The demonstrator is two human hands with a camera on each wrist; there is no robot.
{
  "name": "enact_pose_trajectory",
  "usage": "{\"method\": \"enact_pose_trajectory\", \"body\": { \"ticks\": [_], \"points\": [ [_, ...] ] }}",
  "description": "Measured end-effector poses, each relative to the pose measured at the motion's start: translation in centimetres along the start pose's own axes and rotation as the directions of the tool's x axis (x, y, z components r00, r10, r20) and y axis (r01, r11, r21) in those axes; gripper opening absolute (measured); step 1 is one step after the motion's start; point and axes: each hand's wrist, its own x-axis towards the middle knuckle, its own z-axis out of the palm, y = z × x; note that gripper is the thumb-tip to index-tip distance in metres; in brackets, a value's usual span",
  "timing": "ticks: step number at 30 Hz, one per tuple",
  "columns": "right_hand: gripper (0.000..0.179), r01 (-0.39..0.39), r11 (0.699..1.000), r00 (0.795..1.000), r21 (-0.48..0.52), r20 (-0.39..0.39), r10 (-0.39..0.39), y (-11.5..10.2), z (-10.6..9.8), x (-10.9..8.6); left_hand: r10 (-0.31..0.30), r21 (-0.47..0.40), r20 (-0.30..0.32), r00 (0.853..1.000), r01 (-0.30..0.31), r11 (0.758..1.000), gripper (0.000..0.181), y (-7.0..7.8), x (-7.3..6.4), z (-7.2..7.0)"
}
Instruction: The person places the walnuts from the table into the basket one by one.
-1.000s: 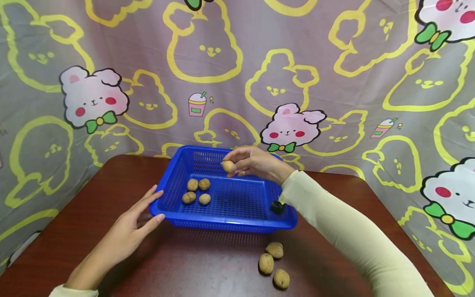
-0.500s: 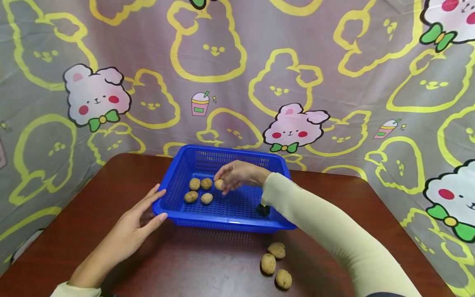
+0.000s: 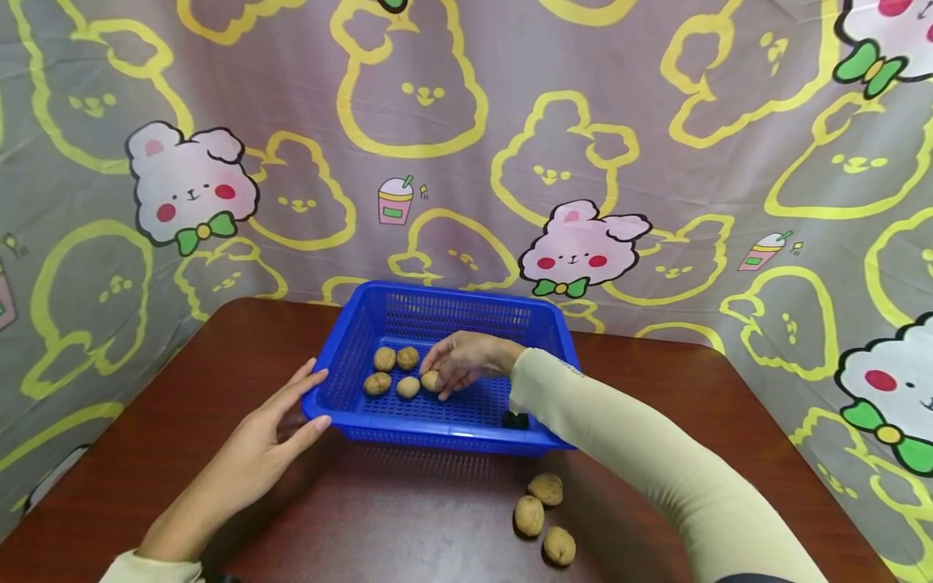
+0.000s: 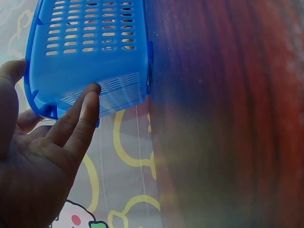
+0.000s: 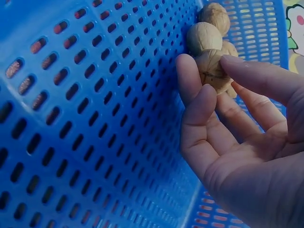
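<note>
My right hand (image 3: 470, 360) is inside the blue plastic basket (image 3: 452, 431), its thumb and fingers pinching a walnut (image 3: 432, 380). In the right wrist view this walnut (image 5: 213, 71) sits between the fingertips, low over the slotted bottom. Right beside it are several other walnuts (image 3: 384, 359), grouped in the left part of the basket. My left hand (image 3: 251, 445) touches the basket's near left corner, fingers fairly straight. The left wrist view shows the left thumb at the rim and the fingers (image 4: 78, 123) extended along the outer wall.
Three walnuts (image 3: 529, 516) lie on the dark red-brown table (image 3: 350, 518) in front of the basket, toward the right. A black object (image 3: 514, 420) shows beneath the right sleeve (image 3: 612, 413). A patterned curtain (image 3: 437, 162) hangs behind and beside the table.
My right hand has lowered the walnut into the basket and brought it leftward and nearer, up to the other walnuts. The left hand stays at the basket's corner.
</note>
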Motion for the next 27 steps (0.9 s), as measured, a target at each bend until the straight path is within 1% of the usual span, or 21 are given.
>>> {"method": "enact_pose_trajectory", "body": {
  "ticks": [8,17,27],
  "points": [
    [0.027,-0.005,1.000,1.000,0.031,0.011,0.004,0.48,0.15,0.30,-0.002,-0.002,-0.002,1.000,0.002,1.000,0.057,0.15,-0.01,-0.02],
    [0.028,-0.012,1.000,1.000,-0.007,0.002,0.012,0.39,0.39,0.27,0.003,-0.001,-0.006,1.000,-0.003,1.000,0.057,0.11,-0.03,0.08],
    [0.028,-0.018,0.998,1.000,-0.057,-0.024,0.016,0.13,0.60,-0.07,-0.030,0.008,0.013,0.999,0.030,1.000,0.058,0.21,0.03,-0.07]
  ]
}}
